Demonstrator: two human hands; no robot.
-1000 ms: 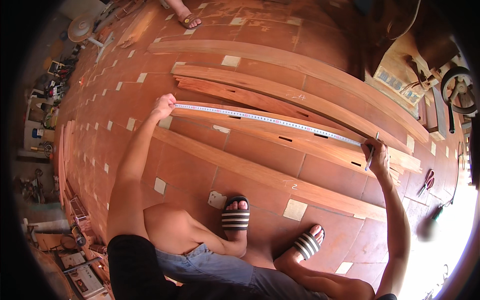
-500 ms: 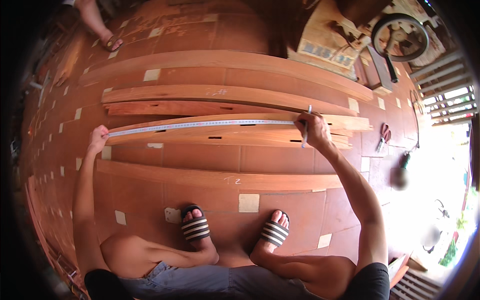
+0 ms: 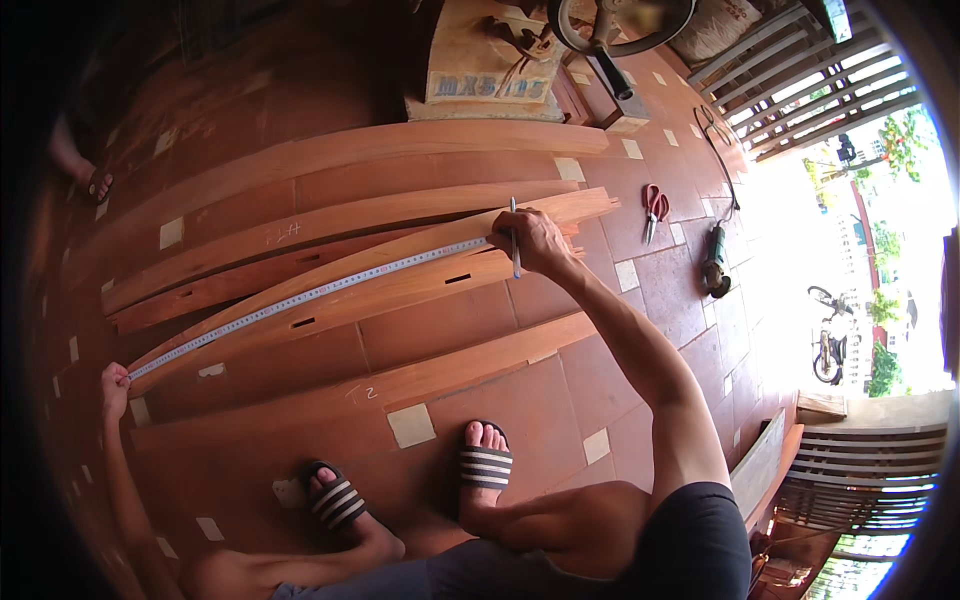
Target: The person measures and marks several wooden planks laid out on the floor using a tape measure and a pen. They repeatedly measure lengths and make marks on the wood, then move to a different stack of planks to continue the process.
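A white measuring tape (image 3: 322,294) is stretched along a long reddish wooden board (image 3: 582,206). At the board's left end my left hand (image 3: 115,390) is closed, pinching the tape's end. My right hand (image 3: 538,240) is closed near the board's right end, around the other part of the tape; a thin, light pen-like stick (image 3: 516,258) also juts from its fingers. Whatever lies under that palm is hidden. Against the near side of the measured board is a slotted board (image 3: 385,295). Just beyond lies a darker slotted board (image 3: 225,285).
Farther off lie a chalk-marked board (image 3: 330,225) and another long board (image 3: 350,155); nearer my sandalled feet is one more board (image 3: 430,378). Red-handled cutters (image 3: 655,205) and a grinder-like power tool (image 3: 716,260) rest on the tiles. A machine with a handwheel (image 3: 490,75) stands beyond. Another person's foot (image 3: 98,183) shows far left.
My view has turned toward the right, so the boards now slant and sit farther left. Both hands keep their hold on the stretched tape.
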